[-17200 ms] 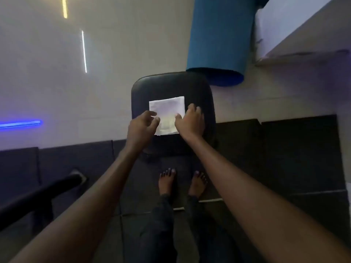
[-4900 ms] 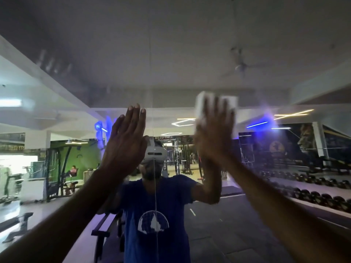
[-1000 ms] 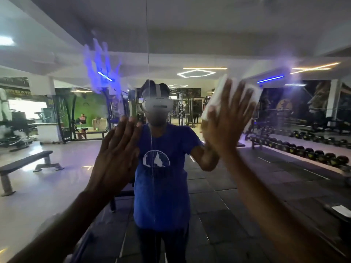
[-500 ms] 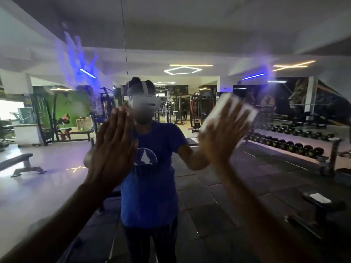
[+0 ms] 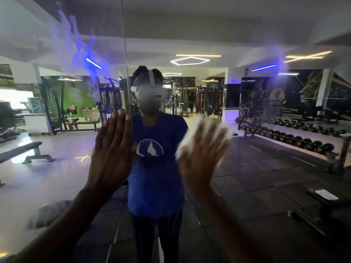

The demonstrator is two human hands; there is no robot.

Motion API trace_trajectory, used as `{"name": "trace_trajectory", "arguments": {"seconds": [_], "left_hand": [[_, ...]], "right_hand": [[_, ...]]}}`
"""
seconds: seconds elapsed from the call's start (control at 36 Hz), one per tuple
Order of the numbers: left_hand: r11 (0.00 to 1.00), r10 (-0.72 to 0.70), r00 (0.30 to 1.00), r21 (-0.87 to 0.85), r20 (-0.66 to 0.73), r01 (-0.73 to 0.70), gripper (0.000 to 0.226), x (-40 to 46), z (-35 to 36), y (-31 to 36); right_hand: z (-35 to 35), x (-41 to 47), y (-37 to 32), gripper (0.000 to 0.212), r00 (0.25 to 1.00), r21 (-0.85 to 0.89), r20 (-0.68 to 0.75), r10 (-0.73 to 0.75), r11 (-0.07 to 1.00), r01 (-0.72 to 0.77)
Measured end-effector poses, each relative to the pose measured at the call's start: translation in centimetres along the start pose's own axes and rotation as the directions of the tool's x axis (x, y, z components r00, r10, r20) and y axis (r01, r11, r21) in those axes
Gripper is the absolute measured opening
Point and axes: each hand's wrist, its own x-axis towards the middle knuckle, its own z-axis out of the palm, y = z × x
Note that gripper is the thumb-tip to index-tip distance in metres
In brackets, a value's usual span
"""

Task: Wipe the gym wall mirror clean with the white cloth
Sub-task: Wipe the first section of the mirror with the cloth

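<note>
Mirror [image 5: 247, 177] glass fills my whole view, a vertical seam [image 5: 124, 54] running down it left of centre. Right of that seam I see the white cloth [image 5: 191, 136] flat on the glass under my right hand [image 5: 201, 158], fingers straight and spread, blurred. On the seam my left hand [image 5: 112, 154] lies flat, fingers straight and together. Far right of the seam, a dumbbell rack [image 5: 292, 137] shows reflected.
</note>
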Motion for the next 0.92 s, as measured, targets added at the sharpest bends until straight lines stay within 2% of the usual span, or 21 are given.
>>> {"name": "trace_trajectory", "arguments": {"seconds": [0.03,0.08,0.11,0.14,0.17,0.22,0.31,0.36,0.39,0.42,0.44,0.47,0.53,0.56,0.58,0.64,0.69,0.75,0.78,0.83,0.92], "left_hand": [[1.0,-0.002,1.0,0.004,-0.001,0.002,0.07,-0.3,0.2,0.1],[1.0,-0.002,1.0,0.018,0.007,0.002,0.07,-1.1,0.4,-0.3],[1.0,-0.004,1.0,0.02,0.011,0.003,0.071,-1.6,0.5,-0.5],[1.0,-0.005,1.0,0.015,0.016,0.004,0.071,-1.9,0.6,-0.7],[1.0,-0.006,1.0,0.009,0.023,0.006,0.071,-2.3,0.7,-0.8],[1.0,-0.016,1.0,0.007,0.026,0.016,0.07,-2.7,0.7,-0.8],[0.999,-0.037,0.999,-0.003,0.016,0.037,0.068,-2.8,0.7,-0.3],[0.997,-0.072,0.997,-0.011,0.006,0.072,0.068,-3.0,0.8,0.5],[0.995,-0.095,0.995,-0.024,0.007,0.095,0.068,-3.3,1.0,0.9],[0.993,-0.111,0.994,-0.037,0.016,0.111,0.068,-3.7,1.1,1.4],[0.992,-0.116,0.993,-0.042,0.029,0.117,0.068,-4.2,1.4,1.7],[0.993,-0.111,0.993,-0.038,0.04,0.112,0.068,-4.6,1.6,1.8],[0.996,-0.083,0.994,-0.027,0.068,0.085,0.069,-5.4,1.8,1.3],[0.997,-0.073,0.994,-0.029,0.078,0.075,0.069,-5.6,1.9,0.9],[0.997,-0.07,0.994,-0.029,0.082,0.072,0.069,-5.7,2.0,0.6],[0.997,-0.076,0.994,-0.021,0.08,0.078,0.067,-5.8,1.9,0.4],[0.997,-0.078,0.995,-0.013,0.07,0.079,0.067,-5.9,1.9,0.4],[0.997,-0.08,0.994,-0.008,0.07,0.081,0.067,-6.0,1.8,0.5],[0.996,-0.083,0.994,-0.006,0.075,0.084,0.067,-6.0,1.8,0.5],[0.996,-0.088,0.992,0.003,0.087,0.088,0.068,-6.0,1.6,0.6],[0.998,-0.069,0.993,0.005,0.094,0.069,0.068,-6.0,1.3,0.4]], "right_hand": [[0.7,-3.9,-1.3,0.082,0.981,0.037,0.095,-0.171,0.985,0.169],[1.3,-9.0,-1.2,0.084,0.852,0.087,0.239,-0.465,0.884,0.459],[1.5,-9.2,-0.1,0.083,0.797,0.098,0.271,-0.54,0.839,0.535],[1.5,-8.1,1.4,0.077,0.779,0.101,0.264,-0.569,0.819,0.564],[1.2,-6.2,3.0,0.071,0.796,0.089,0.233,-0.558,0.828,0.554],[0.2,-1.5,6.5,0.066,0.886,-0.008,0.134,-0.443,0.894,0.448],[-1.7,4.2,11.0,0.071,0.999,-0.054,-0.009,-0.035,0.998,0.035],[-1.3,3.3,9.0,0.078,0.968,0.001,-0.082,0.236,0.971,-0.237],[-0.6,1.3,6.7,0.079,0.959,-0.005,-0.08,0.271,0.962,-0.272],[0.3,-1.5,4.1,0.079,0.976,0.0,-0.035,0.215,0.977,-0.215],[1.2,-4.8,1.9,0.08,0.997,0.022,0.051,0.061,0.998,-0.062],[1.8,-7.8,0.4,0.081,0.979,0.06,0.144,-0.145,0.989,0.138],[2.3,-10.4,0.6,0.08,0.834,0.111,0.26,-0.486,0.873,0.474],[2.2,-9.6,1.9,0.076,0.771,0.128,0.269,-0.576,0.815,0.565],[1.8,-8.0,3.3,0.07,0.749,0.131,0.256,-0.611,0.789,0.6],[0.2,-3.5,6.0,0.066,0.825,0.095,0.194,-0.531,0.847,0.523],[-1.3,1.4,8.5,0.07,0.953,0.018,0.095,-0.288,0.958,0.287],[-2.1,4.2,9.0,0.077,0.999,0.008,0.006,-0.032,0.999,0.032],[-1.7,4.3,8.2,0.078,0.999,0.006,-0.01,0.033,0.999,-0.033],[-0.7,2.0,4.8,0.079,1.0,-0.01,0.002,0.008,1.0,-0.008],[1.0,-3.7,-0.9,0.078,0.963,0.059,0.121,-0.241,0.97,0.235]]}}
